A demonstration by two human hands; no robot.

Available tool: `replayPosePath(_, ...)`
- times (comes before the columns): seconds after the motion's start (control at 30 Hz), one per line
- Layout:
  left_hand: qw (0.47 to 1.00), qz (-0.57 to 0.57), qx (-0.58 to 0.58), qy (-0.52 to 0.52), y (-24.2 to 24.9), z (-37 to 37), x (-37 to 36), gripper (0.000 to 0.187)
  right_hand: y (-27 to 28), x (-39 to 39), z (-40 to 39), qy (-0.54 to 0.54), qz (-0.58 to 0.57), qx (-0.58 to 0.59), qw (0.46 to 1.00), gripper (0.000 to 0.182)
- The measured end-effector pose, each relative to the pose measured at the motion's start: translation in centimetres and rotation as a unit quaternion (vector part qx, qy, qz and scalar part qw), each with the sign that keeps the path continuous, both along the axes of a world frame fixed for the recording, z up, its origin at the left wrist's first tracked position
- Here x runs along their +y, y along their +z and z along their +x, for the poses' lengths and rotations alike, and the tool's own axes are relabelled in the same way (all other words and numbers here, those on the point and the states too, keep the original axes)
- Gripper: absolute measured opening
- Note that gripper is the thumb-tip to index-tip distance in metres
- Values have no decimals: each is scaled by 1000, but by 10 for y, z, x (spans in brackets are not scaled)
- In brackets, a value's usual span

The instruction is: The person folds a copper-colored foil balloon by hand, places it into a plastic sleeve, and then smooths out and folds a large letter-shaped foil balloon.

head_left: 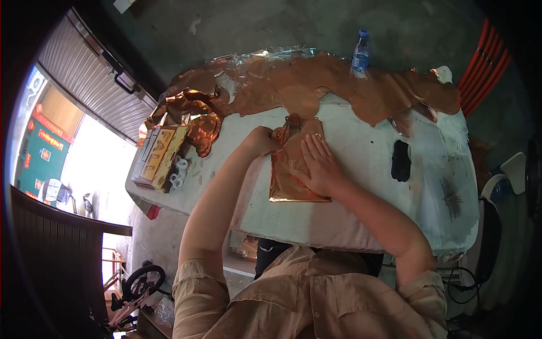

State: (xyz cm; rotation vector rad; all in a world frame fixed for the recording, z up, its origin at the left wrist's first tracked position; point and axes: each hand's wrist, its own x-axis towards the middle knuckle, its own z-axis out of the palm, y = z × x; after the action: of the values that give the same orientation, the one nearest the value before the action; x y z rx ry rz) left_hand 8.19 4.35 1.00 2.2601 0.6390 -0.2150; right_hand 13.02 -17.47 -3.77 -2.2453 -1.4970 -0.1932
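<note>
No text reads with certainty: the yellow box (159, 151) on the counter (353, 223) carries large block letters — too blurred to spell out — and the red strips (51, 139) on the green board (35, 148) bear marks too small to read.

"What sort of place was it?"
"A workshop, apparently: copper-coloured sheeting (271, 85) lay heaped along a worktable (353, 169), near a corrugated metal door (90, 62), with a bicycle (141, 282) parked close by."

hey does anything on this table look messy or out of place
The shiny copper foil at the left end of the table looks odd: it lies crumpled, while the copper piece under the right hand is far smoother. I see no spill.
</note>
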Motion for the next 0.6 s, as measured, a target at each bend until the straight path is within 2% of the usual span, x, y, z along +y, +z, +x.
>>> replayPosePath(0.13, 996, 39, -79, -9, -2, -11, -7, 24, -2, 1, 2, 0, 58, 41, 997, 71)
replayPosePath(0.2, 976, -185, -112, 26, -8, -17, -3, 19, -7, 5, 11, -1, 91, 60, 994, 67)
replayPosePath(0.23, 976, -184, -114, 25, -6, -21, -5, 19, -11, 7, 22, 27, 179, 266, 947, 61)
replayPosePath(0.27, 983, -137, -123, 28, -5, -26, -7, 19, -16, 6, 32, 54, 257, 458, 849, 56)
replayPosePath(0.3, 987, -90, -131, 32, -3, -30, -10, 19, -15, 0, 39, 53, 258, 458, 849, 56)
replayPosePath(0.37, 980, -131, -142, 44, -3, -42, -9, 18, -9, -17, 51, -37, 310, 482, 819, 41)
replayPosePath(0.4, 972, -171, -153, 57, -3, -48, -9, 17, 1, -25, 54, -37, 309, 482, 819, 41)
replayPosePath(0.47, 963, -213, -159, 46, -4, -58, -12, 18, 26, -39, 53, -55, 155, 590, 790, 42)
replayPosePath(0.53, 952, -254, -166, 34, 0, -63, -17, 18, 31, -36, 52, -62, 155, 581, 796, 44)
replayPosePath(0.6, 948, -281, -146, 28, 7, -66, -22, 18, 40, -32, 58, 4, 82, 661, 745, 37)
